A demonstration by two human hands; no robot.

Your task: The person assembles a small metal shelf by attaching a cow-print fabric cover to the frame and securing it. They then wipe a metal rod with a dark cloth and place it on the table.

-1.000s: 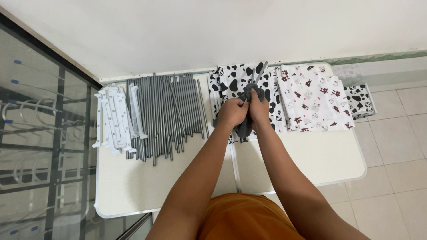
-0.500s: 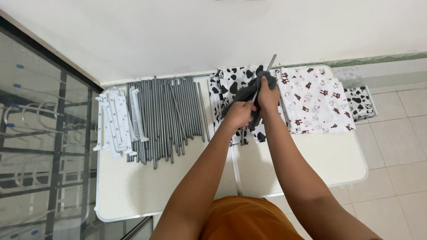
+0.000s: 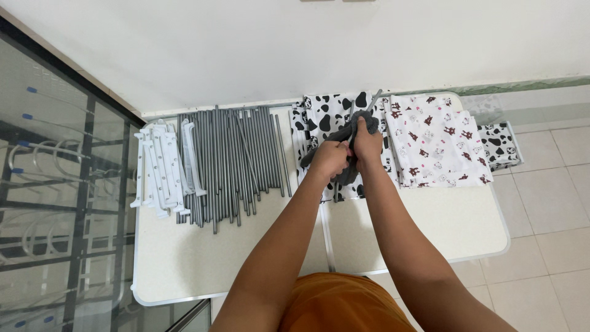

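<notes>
Both hands hold a thin grey rod (image 3: pixel 367 104) over the cow-print fabric (image 3: pixel 326 110): left hand (image 3: pixel 332 158) grips low, right hand (image 3: pixel 367 142) wraps a dark grey cloth (image 3: pixel 344 130) round it. Judgement: keep the low grip firm and the cloth snug, clear of the rod pile (image 3: pixel 230 160) left of that fabric.

a small assembly workspace set up in a plain tiled room: a white folding table (image 3: pixel 430 227) pushed against a bare white wall (image 3: pixel 276 49) carries sorted stock, namely a row of grey metal rods (image 3: pixel 230 161), a batch of white plastic brackets (image 3: pixel 161 167) and folded stacks of printed fabric (image 3: pixel 437 141) (cow and animal patterns). a glass-panelled metal frame (image 3: pixel 61 184) stands alongside.
</notes>
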